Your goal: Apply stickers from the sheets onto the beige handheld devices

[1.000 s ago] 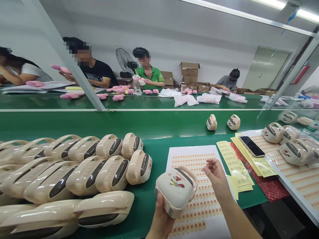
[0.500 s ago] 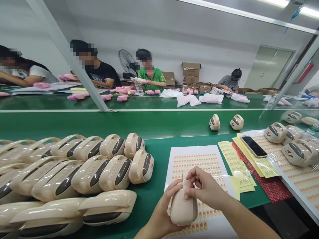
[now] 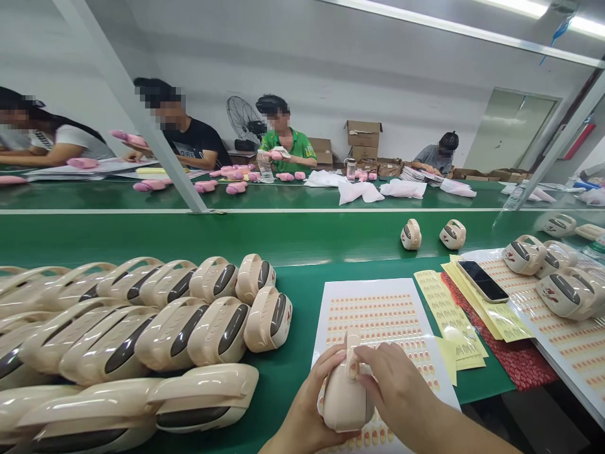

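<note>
Holding: the left hand is wrapped round the left side of a cream case that looks like a small speaker, its upper fingers reaching the left of the handle.
Case's place: over the near left part of the sticker sheet, which lies on the green table with its top toward the far edge; whether the case's base touches the sheet cannot be told.
Handle's line: the handle runs its length nearly straight up and down in view, pointing away from the wearer, rather than across toward either hand.
Oval sticker: the sticker sits at the near end of the handle, long axis along it.
Right hand: the right hand comes in from the right, index finger and thumb set narrowly apart at the sticker's right side; whether they pinch it cannot be told.
Nearer hand: the right, with the sticker just left of its fingertips; the left steadies the body below.
Left of the sheet: rows of similar cases reach toward the table's left end.
Right of the sheet: yellow label sheets and a phone, with red bubble wrap at the table's near edge.
</note>
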Action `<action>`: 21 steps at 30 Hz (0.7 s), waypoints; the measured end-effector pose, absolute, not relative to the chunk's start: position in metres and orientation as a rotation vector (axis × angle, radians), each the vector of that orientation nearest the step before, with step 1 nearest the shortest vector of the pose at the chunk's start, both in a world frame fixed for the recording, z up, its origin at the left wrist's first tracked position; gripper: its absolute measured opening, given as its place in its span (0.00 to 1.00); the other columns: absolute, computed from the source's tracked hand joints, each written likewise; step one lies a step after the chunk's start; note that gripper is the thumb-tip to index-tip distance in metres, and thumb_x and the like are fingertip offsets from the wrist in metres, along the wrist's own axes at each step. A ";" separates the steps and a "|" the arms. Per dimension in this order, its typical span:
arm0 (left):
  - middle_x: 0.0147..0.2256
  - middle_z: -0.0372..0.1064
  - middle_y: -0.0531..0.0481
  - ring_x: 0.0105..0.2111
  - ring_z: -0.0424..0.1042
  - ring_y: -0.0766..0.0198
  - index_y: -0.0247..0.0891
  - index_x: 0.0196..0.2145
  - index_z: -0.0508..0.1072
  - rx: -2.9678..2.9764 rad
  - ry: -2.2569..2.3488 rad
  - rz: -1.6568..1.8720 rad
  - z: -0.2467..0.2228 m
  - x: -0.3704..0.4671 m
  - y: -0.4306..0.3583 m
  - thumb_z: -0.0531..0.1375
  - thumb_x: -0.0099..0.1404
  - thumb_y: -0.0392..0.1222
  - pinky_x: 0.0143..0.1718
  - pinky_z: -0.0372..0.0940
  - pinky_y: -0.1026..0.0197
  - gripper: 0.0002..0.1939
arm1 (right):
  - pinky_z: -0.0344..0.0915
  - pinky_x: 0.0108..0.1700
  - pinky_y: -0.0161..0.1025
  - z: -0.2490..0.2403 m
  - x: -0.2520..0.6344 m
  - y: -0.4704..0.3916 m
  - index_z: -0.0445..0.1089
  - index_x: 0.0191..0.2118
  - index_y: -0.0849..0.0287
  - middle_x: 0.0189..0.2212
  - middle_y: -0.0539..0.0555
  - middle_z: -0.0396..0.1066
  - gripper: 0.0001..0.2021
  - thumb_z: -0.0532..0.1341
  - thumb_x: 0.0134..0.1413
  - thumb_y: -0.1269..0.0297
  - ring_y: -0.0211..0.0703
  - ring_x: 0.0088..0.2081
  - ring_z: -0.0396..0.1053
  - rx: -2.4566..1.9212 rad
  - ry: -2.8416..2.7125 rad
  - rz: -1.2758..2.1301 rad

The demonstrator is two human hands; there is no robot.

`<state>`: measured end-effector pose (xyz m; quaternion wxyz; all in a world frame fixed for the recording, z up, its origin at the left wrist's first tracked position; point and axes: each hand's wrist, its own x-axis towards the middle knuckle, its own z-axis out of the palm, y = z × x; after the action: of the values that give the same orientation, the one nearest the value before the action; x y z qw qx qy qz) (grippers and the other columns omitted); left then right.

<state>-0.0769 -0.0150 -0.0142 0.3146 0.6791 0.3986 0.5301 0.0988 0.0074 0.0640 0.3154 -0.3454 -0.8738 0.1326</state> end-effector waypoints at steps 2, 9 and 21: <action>0.54 0.59 0.41 0.53 0.60 0.41 0.51 0.55 0.57 1.878 1.058 1.371 -0.012 -0.078 -0.014 0.70 0.37 0.36 0.50 0.59 0.42 0.47 | 0.65 0.34 0.46 0.064 0.103 0.005 0.54 0.54 0.63 0.35 0.61 0.71 0.19 0.50 0.56 0.72 0.49 0.32 0.67 -0.896 -2.398 0.269; 0.55 0.58 0.41 0.53 0.60 0.41 0.55 0.56 0.53 2.000 0.927 1.325 0.001 -0.076 -0.019 0.71 0.37 0.39 0.49 0.59 0.44 0.50 | 0.56 0.52 0.49 0.066 0.096 0.042 0.53 0.55 0.59 0.51 0.61 0.60 0.29 0.59 0.47 0.57 0.50 0.52 0.59 -1.033 -2.075 1.216; 0.51 0.64 0.43 0.49 0.63 0.43 0.45 0.53 0.61 0.874 0.928 1.683 -0.039 -0.070 0.003 0.68 0.41 0.55 0.48 0.60 0.47 0.42 | 0.48 0.14 0.31 0.037 0.081 0.111 0.55 0.22 0.55 0.14 0.42 0.52 0.19 0.50 0.46 0.43 0.32 0.12 0.50 -1.301 -1.912 1.384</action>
<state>-0.0701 0.0025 -0.0392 0.4928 0.3603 0.3825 0.6935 0.0814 0.1111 0.0367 0.2213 -0.4709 -0.6917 0.5008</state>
